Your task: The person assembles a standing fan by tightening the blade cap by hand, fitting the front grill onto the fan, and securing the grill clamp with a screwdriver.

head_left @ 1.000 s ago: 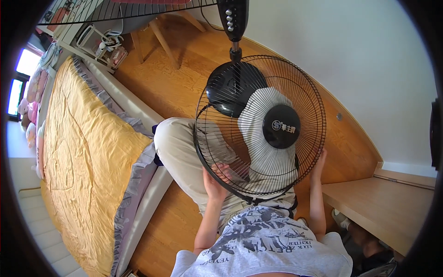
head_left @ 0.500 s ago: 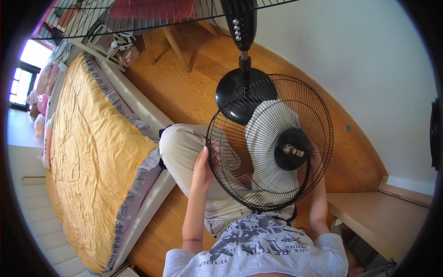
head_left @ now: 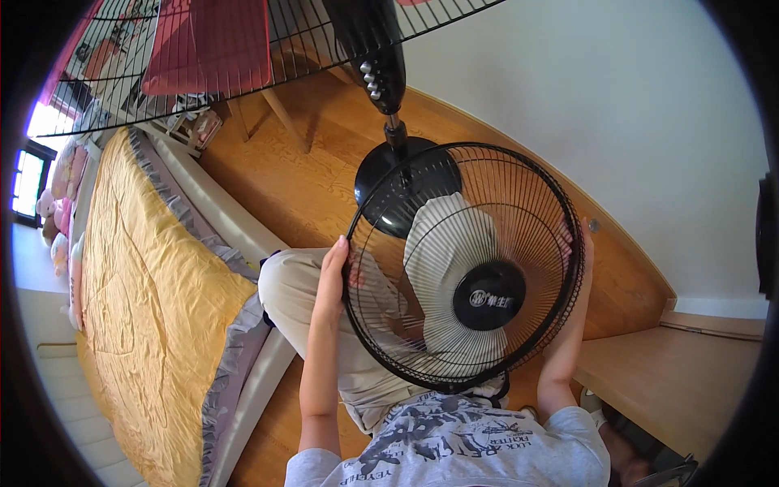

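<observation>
A round black wire fan grille (head_left: 489, 296) with a dark centre cap is tilted in front of my torso and over my bent leg. My left hand (head_left: 333, 264) grips its left rim, thumb outside and fingertips showing through the wires. On the right rim, my right hand (head_left: 586, 243) has its fingers wrapped around the edge. Behind the wires shows a pale, lobed shape (head_left: 442, 243) like fan blades; whether it is joined to the grille I cannot tell. Just beyond stands a black pedestal fan base (head_left: 373, 178) with its post.
Overhead, another wire grille (head_left: 268, 81) crosses the top edge beside the fan's control column (head_left: 381, 77). A bed with a yellow quilt (head_left: 154, 308) is on the left. A white wall (head_left: 617, 105) and a wooden board (head_left: 673, 365) lie to the right.
The grille has turned a little and faces me more squarely. My right hand, hidden behind it before, now shows higher on the right rim. My left hand keeps its hold.
</observation>
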Motion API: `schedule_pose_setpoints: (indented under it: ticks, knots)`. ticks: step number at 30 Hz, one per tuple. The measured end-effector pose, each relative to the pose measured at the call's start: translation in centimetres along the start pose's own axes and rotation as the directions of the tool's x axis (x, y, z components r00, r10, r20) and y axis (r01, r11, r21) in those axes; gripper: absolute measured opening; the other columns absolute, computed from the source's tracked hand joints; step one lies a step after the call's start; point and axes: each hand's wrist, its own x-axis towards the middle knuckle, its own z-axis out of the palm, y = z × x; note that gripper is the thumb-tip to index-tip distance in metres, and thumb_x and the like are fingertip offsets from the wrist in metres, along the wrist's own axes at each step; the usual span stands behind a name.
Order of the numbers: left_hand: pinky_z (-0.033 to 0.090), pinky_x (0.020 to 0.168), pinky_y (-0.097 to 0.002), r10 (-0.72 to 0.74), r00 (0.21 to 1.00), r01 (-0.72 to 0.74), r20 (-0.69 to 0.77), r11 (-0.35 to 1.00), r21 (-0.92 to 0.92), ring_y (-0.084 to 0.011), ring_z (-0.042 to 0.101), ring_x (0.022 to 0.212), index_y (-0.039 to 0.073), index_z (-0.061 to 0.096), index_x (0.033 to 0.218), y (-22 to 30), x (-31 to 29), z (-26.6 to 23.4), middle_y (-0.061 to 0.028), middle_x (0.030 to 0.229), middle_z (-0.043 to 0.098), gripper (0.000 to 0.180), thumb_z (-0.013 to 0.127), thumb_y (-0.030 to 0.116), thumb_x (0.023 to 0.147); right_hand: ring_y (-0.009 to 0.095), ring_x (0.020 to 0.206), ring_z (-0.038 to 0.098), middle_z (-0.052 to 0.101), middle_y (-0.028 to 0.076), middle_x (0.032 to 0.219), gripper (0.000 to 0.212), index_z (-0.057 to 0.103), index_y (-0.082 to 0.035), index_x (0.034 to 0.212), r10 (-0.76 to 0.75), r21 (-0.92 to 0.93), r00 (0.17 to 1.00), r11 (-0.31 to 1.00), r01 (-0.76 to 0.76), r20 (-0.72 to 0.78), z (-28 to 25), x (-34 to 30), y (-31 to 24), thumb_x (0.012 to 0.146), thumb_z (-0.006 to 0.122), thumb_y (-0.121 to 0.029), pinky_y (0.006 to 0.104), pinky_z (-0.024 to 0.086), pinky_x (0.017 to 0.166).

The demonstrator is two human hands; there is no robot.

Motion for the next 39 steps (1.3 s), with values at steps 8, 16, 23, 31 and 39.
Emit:
schedule_pose_setpoints:
  ticks: [8,16,23,31,39]
  knots:
    - [0.023,0.029,-0.0168,0.282,0.959,-0.282,0.002,0.959,0.041,-0.0034,0.029,0.031,0.003,0.047,0.081,4.2,-3.2,1.0,0.0035,0.044,0.034,0.03,0.042,0.032,0.086,0.007,0.029,0.026,0.034,-0.001,0.059,0.026,0.039,0.0,0.092,-0.166,-0.018,0.875,0.981,0.195,0.454,2.7,0.0,-7.5,0.086,0.043,-0.024,0.0196,0.024,0.026]
    - [0.023,0.029,-0.019,0.503,0.811,-0.369,0.297,0.835,-0.407,-0.0058,0.03,0.031,0.006,0.041,0.064,4.6,-6.2,-5.3,0.0028,0.043,0.035,0.044,0.058,0.045,0.073,0.013,0.036,0.039,0.043,0.007,0.057,0.04,0.041,0.006,0.091,-0.181,0.239,0.398,0.966,-0.101,0.899,11.7,-4.9,-10.8,0.066,0.067,-0.011,0.0249,0.03,0.035]
    - [0.032,0.035,-0.0212,0.674,0.728,-0.636,0.128,0.733,-0.242,-0.0099,0.04,0.039,-0.007,0.046,0.082,5.7,-10.4,-5.2,-0.0015,0.052,0.043,0.051,0.064,0.038,0.066,0.015,0.048,0.05,0.052,0.011,0.061,0.04,0.045,0.01,0.086,-0.169,0.104,0.517,0.983,0.153,0.839,12.7,-8.8,-11.3,0.063,0.069,-0.013,0.0244,0.036,0.043]
    - [0.035,0.039,-0.0193,0.533,0.637,-0.628,0.557,0.778,-0.027,-0.008,0.046,0.043,-0.007,0.046,0.081,12.5,-13.0,-4.0,-0.0058,0.058,0.05,0.051,0.064,0.038,0.069,0.009,0.061,0.049,0.052,0.007,0.072,0.032,0.047,0.005,0.087,-0.132,-0.103,0.476,0.894,0.436,0.87,13.6,-10.8,-12.0,0.072,0.062,-0.019,0.0186,0.037,0.052]
    - [0.03,0.047,-0.0188,0.109,0.662,-0.585,0.741,0.693,0.421,-0.0039,0.038,0.054,-0.002,0.046,0.083,20.8,-14.9,2.7,0.002,0.061,0.044,0.027,0.058,0.021,0.075,0.007,0.068,0.046,0.05,0.005,0.077,0.037,0.045,0.006,0.092,-0.073,-0.238,0.562,0.856,0.459,0.824,17.3,-13.9,-12.3,0.071,0.057,-0.021,0.0183,0.035,0.058]
